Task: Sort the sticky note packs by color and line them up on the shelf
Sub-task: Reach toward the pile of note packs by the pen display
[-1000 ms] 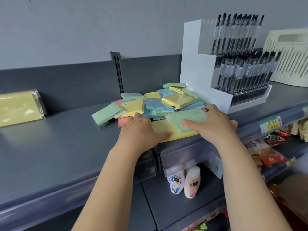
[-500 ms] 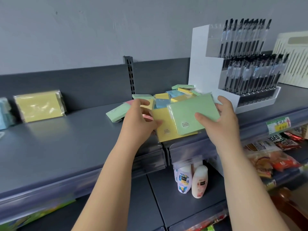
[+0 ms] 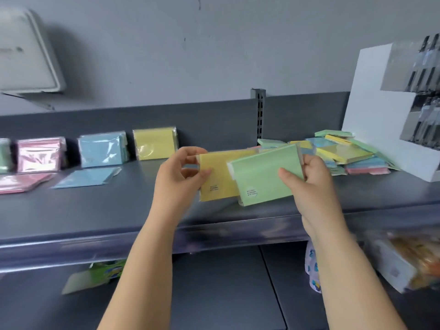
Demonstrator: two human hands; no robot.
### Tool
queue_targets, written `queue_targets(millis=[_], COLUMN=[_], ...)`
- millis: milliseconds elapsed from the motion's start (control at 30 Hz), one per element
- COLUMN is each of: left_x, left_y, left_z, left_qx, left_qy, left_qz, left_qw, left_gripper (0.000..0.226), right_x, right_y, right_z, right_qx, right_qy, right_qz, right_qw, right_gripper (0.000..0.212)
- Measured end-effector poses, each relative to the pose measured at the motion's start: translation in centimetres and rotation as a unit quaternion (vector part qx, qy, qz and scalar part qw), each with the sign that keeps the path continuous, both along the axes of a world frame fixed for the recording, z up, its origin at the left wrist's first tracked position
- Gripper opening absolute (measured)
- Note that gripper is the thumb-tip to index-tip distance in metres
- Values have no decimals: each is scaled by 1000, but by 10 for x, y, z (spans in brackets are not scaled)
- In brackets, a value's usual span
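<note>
Two sticky note packs are held up over the shelf.

A yellow pack is pinched by the left hand, and a green pack is gripped by the right hand. Farther back, pink, blue and yellow packs are lined up, and a mixed pile is seen on the right.
</note>
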State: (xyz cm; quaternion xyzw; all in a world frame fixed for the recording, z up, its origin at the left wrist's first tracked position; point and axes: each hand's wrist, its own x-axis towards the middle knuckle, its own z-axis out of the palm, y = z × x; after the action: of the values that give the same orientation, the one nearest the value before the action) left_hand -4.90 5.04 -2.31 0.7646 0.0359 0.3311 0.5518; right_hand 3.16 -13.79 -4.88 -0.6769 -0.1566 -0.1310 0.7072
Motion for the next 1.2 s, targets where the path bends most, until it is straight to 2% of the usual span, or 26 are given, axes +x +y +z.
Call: queue_targets(millis=[167, 367, 567, 833, 1200], left_x=[-30, -53, -41, 8, 65], left_y=[48, 103, 157, 209, 245], left_z=[0, 1, 11, 30, 37], left_qx=[-5, 9, 107, 308, 389], left_qy=[-1, 12, 71, 153, 204], left_qz=[46, 58, 62, 49, 105], left_qw=[999, 998, 990, 938, 892], left_gripper=[31, 28, 28, 23, 26], right_x=[-20, -40, -51, -56, -45], right_y=[44, 105, 154, 184, 195], right_z=[8, 10, 14, 16, 24], right_qx=[31, 38, 23, 12, 18], right_qy=[-5, 3, 15, 42, 90], right_qz=[29, 72, 63, 40, 67], right_qw=[999, 997, 998, 998, 994], right_gripper=[23, 28, 27, 24, 22])
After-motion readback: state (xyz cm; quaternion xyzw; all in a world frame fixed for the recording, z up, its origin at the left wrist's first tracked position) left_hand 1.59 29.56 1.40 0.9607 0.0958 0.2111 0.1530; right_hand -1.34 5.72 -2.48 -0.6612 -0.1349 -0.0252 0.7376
